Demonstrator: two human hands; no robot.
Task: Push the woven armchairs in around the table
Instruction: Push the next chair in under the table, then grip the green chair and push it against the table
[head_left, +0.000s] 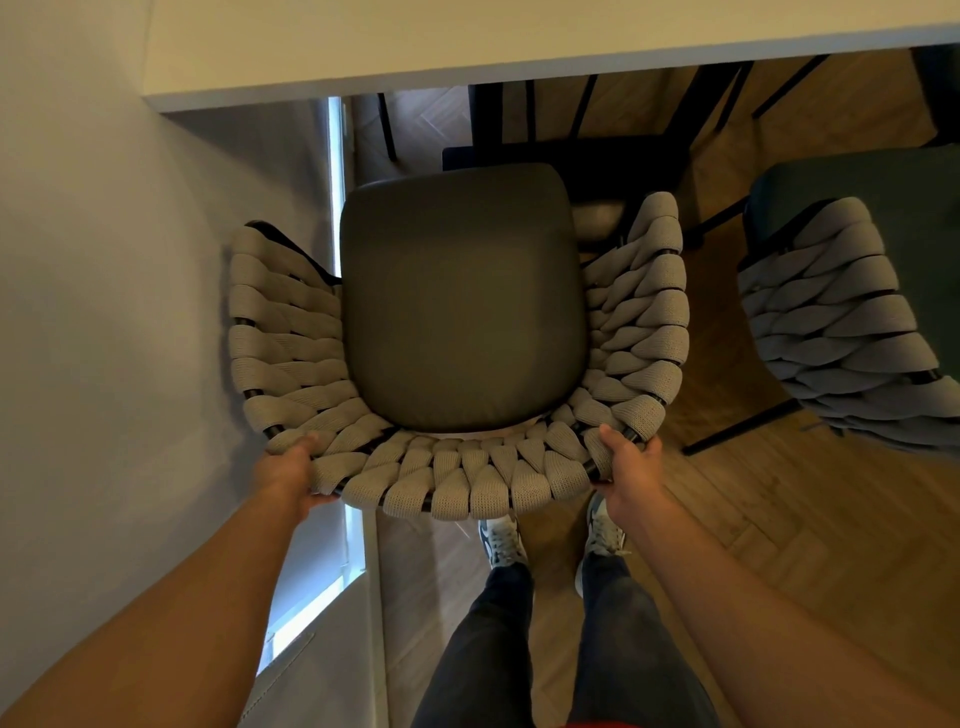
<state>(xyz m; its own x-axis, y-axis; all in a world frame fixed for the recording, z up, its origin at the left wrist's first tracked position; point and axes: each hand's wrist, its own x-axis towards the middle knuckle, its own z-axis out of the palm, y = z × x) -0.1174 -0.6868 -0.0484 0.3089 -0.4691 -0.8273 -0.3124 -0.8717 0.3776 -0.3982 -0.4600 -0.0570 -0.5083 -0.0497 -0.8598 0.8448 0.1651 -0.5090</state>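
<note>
Here, woven armchair (457, 467) backrest between gripping fingers (610, 436).

Woven armchairs: two. One (457, 338) lies dead centre under my gaze; the second (852, 322) sits at 3 o'clock, cut by the frame edge.
Seat cushions: two, one dark grey (462, 296) at centre, one greenish (883, 192) at 2 o'clock.
Table: one, its pale top (519, 41) spanning 12 o'clock.
My hands: two, my left hand (291, 470) at 7 o'clock, my right hand (631, 465) at 5 o'clock.
My shoes: two (501, 540), at 6 o'clock.
</note>
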